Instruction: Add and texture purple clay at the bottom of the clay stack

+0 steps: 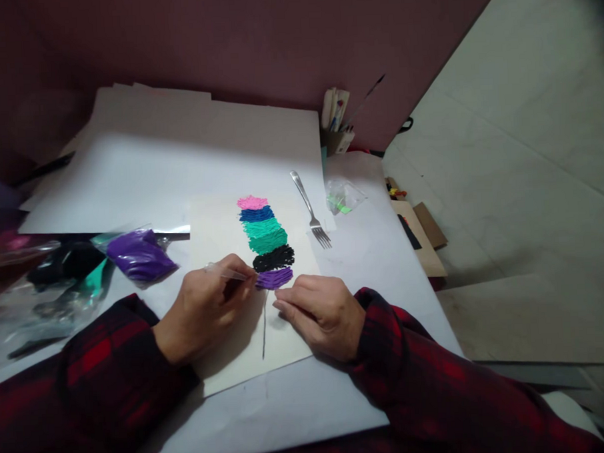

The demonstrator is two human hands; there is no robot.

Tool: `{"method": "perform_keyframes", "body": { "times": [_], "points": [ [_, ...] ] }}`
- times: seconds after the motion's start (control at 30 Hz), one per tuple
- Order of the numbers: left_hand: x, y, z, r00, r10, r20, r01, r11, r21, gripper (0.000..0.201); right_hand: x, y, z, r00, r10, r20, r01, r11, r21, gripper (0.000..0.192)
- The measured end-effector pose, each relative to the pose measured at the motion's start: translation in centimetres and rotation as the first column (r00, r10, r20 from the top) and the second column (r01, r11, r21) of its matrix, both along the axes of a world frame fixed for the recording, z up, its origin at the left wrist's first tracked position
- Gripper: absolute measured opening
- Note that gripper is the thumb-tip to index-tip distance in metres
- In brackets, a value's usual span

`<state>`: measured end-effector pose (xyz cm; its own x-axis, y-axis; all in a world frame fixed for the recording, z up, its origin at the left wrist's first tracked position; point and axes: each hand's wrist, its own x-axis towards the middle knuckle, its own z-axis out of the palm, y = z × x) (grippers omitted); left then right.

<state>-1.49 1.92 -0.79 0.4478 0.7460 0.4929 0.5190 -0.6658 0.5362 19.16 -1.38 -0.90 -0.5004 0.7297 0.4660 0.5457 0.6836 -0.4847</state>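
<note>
My left hand (pixel 210 304) pinches a clear, slender plastic clay tool (pixel 228 273), its tip at the left end of a purple clay band (pixel 275 279). Close to that band's lower right side is my right hand (pixel 323 312), thumb and forefinger pressed together; whatever lies between them, if anything, is too small to see. Above the purple run textured bands of black clay (pixel 273 258), green clay (pixel 267 240), blue clay (pixel 256 214) and pink clay (pixel 252 202). They lie on a cream sheet of paper (pixel 222 223), where a dark drawn line (pixel 264 328) leads downward.
A metal fork (pixel 311 213) lies right of the bands, beside a small clear bag (pixel 345 196) with green clay. At left are a bag of purple clay (pixel 140 255) and other plastic bags. Large white sheets (pixel 193 138) and a brush holder (pixel 336 128) stand behind.
</note>
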Motion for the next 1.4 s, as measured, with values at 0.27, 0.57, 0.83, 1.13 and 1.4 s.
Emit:
{"method": "perform_keyframes", "body": {
  "times": [0.27,0.57,0.83,1.13,1.4],
  "points": [
    [0.08,0.03,-0.04,1.0,0.017,-0.011,-0.017,1.0,0.004,0.008,0.01,-0.01,-0.08,0.991,-0.028,0.133,0.027,1.0,0.011,0.024],
    [0.2,0.01,-0.04,0.995,0.07,-0.076,-0.068,0.997,0.021,0.011,0.02,-0.05,-0.03,0.988,-0.028,0.15,0.028,1.0,-0.004,0.024],
    [0.18,0.14,0.18,0.99,0.097,-0.107,-0.093,0.995,0.039,0.011,0.02,-0.05,-0.05,0.989,-0.028,0.145,0.03,1.0,-0.007,0.023],
    [0.1,0.22,0.27,0.983,0.127,-0.13,-0.124,0.992,0.032,0.01,0.06,-0.04,-0.12,0.987,-0.028,0.155,0.031,0.999,-0.015,0.023],
    [0.08,0.4,0.35,0.983,0.134,-0.121,-0.13,0.99,0.046,0.009,0.04,-0.1,-0.05,0.987,-0.028,0.155,0.033,0.999,-0.028,0.022]
  ]
}}
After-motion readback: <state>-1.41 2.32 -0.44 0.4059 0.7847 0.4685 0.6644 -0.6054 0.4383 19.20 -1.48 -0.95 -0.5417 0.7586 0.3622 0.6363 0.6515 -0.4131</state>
